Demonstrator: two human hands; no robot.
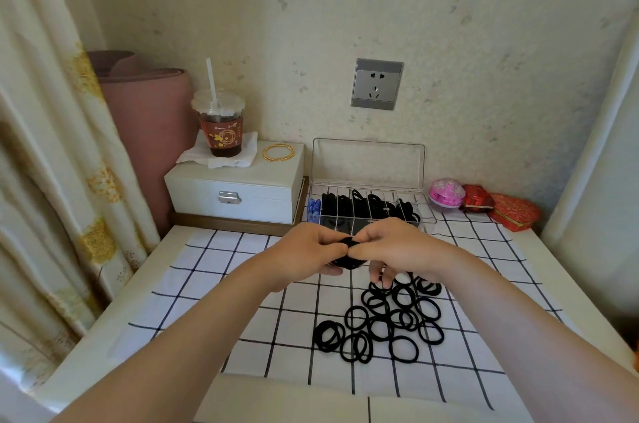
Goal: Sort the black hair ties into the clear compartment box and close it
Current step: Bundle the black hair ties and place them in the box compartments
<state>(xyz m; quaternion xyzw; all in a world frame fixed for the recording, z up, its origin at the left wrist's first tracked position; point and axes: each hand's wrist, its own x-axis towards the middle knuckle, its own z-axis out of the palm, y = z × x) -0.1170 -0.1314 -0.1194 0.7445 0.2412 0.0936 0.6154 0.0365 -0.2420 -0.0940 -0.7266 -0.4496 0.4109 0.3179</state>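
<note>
left hand (307, 249): fingers curled round a bundle of hair ties (349, 255), thumb on top, held above the cloth just in front of the box.
right hand (397, 246): thumb and forefinger pinch the same bundle from the other side. the lower fingers (380, 275) hang down, loosely curled, and their tips seem to touch the nearest loose ring, though that is too fine to be sure of.
bundle: a dark clump squeezed between both hands, mostly hidden by fingers, so the count cannot be told.
loose hair ties (387, 315): a scatter of black rings lying flat on the cloth, below and right of the hands, many overlapping.
compartment box (420, 220): clear, at the back of the table beyond the hands. black ties fill several compartments and blue pieces (314, 211) sit in the leftmost.
lid (368, 163): standing open, upright near the wall.
checked cloth (242, 284): white with black grid lines, spread over the table top.
white case (235, 194): just left of the box, with a metal clasp. it carries a drink cup (221, 125) with a straw and gold bangles (278, 151).
right of the box: a pink round case (446, 196) and red boxes (479, 199).
wall: a grey socket (377, 83) above the box.
</note>
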